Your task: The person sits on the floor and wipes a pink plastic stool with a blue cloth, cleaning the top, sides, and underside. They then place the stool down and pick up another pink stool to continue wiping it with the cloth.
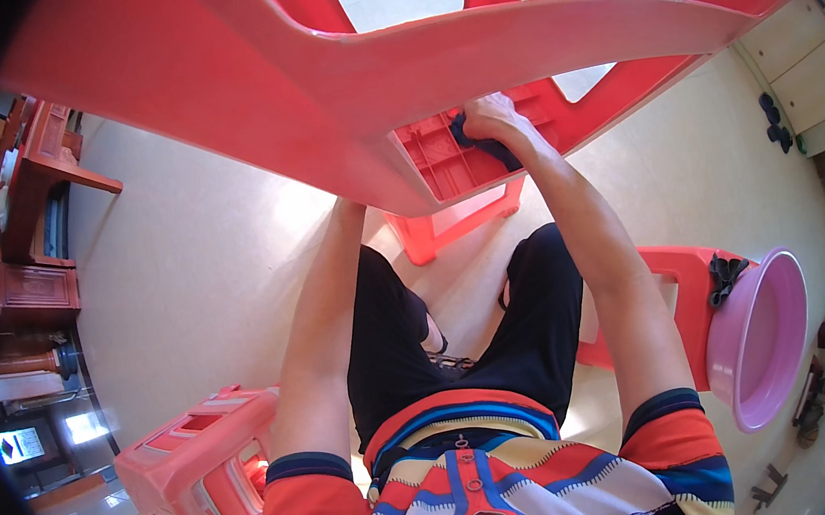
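A large red plastic stool [227, 73] is held up before me, tipped so that the ribbed inside [439, 153] shows through a gap between its legs. Through that gap reaches my right hand [492, 115], its fingers bunched on a dark cloth [498, 154] pressed against the ribs. My left forearm runs up to the stool's near lower side, and the hand itself is hidden behind the plastic. Under the stool, part of another red plastic piece of furniture [418, 238] shows between my knees.
Stacked red plastic stools [193, 469] stand at my left. At my right, a pink basin [761, 341] leans tilted against another red stool [673, 260], with a dark crumpled item [725, 277] on it. Carved wooden furniture [31, 286] lines the left; pale cabinets [802, 58] stand far right.
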`<action>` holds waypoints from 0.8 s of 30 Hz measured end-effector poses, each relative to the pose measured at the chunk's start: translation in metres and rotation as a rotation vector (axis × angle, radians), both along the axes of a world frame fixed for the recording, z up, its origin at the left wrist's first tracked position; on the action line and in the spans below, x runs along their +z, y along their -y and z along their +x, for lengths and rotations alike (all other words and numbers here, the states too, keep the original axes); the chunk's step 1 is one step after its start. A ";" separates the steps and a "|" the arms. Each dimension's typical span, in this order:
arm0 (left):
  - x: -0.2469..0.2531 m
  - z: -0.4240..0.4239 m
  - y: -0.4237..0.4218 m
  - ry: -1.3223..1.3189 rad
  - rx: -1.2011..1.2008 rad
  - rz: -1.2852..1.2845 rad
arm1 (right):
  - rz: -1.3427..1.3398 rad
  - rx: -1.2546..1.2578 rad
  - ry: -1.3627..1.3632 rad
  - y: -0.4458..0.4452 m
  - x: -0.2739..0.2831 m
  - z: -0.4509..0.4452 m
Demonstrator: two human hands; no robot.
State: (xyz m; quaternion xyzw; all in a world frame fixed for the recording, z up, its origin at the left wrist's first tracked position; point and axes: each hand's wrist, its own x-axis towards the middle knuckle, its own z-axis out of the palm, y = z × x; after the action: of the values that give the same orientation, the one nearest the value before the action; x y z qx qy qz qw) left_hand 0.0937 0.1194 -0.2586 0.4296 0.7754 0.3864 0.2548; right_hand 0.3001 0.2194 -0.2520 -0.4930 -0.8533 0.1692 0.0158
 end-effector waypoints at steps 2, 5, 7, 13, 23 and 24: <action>-0.001 0.000 -0.001 0.016 -0.003 0.003 | 0.043 -0.025 -0.099 0.000 -0.005 0.007; 0.004 0.008 0.003 0.030 -0.024 0.058 | 0.091 -0.061 -0.144 0.001 -0.012 0.009; 0.010 0.009 0.003 0.046 -0.033 0.050 | 0.088 -0.026 -0.168 0.002 -0.006 0.008; 0.016 0.010 0.006 0.045 -0.010 0.009 | -0.090 -0.233 -0.582 0.024 0.019 0.029; -0.012 -0.005 -0.007 0.000 0.006 -0.004 | 0.259 0.168 -0.201 0.055 0.025 -0.010; -0.017 -0.008 -0.009 -0.032 0.013 0.006 | 0.240 0.150 -0.228 0.059 0.017 -0.013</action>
State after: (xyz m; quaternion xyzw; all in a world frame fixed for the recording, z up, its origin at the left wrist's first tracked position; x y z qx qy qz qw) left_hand 0.0861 0.1283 -0.2753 0.4315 0.7810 0.3834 0.2385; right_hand 0.2874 0.1607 -0.2354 -0.4002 -0.8944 0.1215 0.1585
